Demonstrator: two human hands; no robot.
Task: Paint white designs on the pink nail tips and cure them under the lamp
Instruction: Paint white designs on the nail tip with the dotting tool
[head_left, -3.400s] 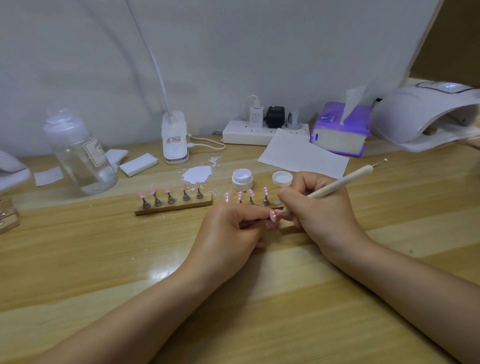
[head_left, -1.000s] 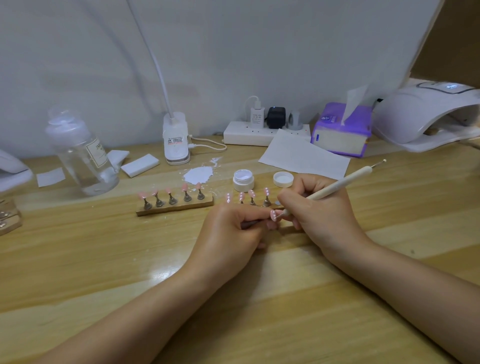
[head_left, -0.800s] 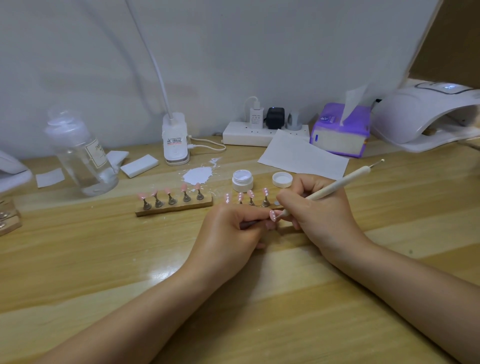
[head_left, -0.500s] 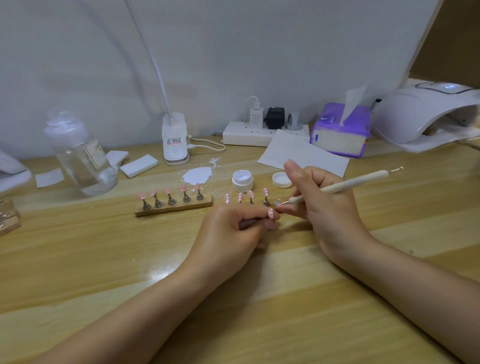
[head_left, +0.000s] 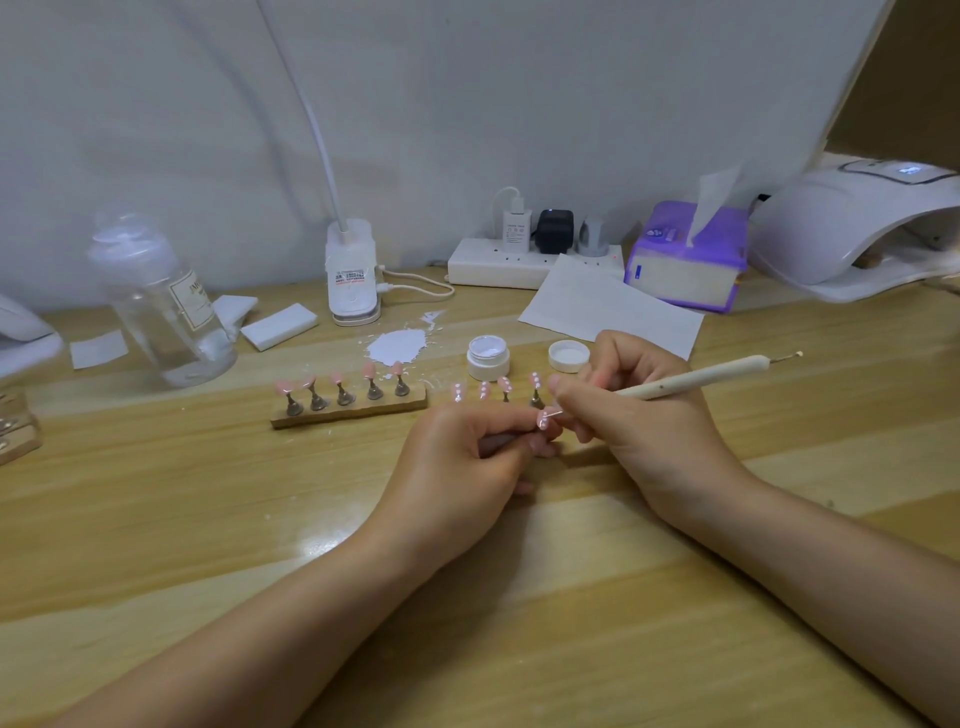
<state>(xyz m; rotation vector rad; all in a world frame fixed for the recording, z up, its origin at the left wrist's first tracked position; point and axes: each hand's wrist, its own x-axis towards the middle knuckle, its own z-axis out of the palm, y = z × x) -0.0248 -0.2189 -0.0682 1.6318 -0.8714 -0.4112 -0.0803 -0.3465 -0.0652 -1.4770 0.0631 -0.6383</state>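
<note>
My left hand (head_left: 467, 457) pinches a small stand carrying a pink nail tip (head_left: 543, 419) at the table's middle. My right hand (head_left: 644, 415) grips a cream dotting pen (head_left: 696, 375), and its fine tip touches that nail. Behind my hands stand several pink tips with white dots (head_left: 496, 389). To their left a wooden holder (head_left: 349, 410) carries several plain pink tips. An open white paint jar (head_left: 487, 356) and its lid (head_left: 568, 356) sit just behind. The white curing lamp (head_left: 852, 223) is at the far right.
A clear bottle (head_left: 161, 306) stands at the left. White spilled paint (head_left: 397, 347), a desk-lamp base (head_left: 352, 270), a power strip (head_left: 524, 257), a purple tissue pack (head_left: 685, 254) and a paper sheet (head_left: 608, 306) line the back of the wooden table (head_left: 467, 623).
My right hand lifted the pen off the nail and drew back to the right, then returned; the pen tip is on the held nail again. My left hand stayed put.
</note>
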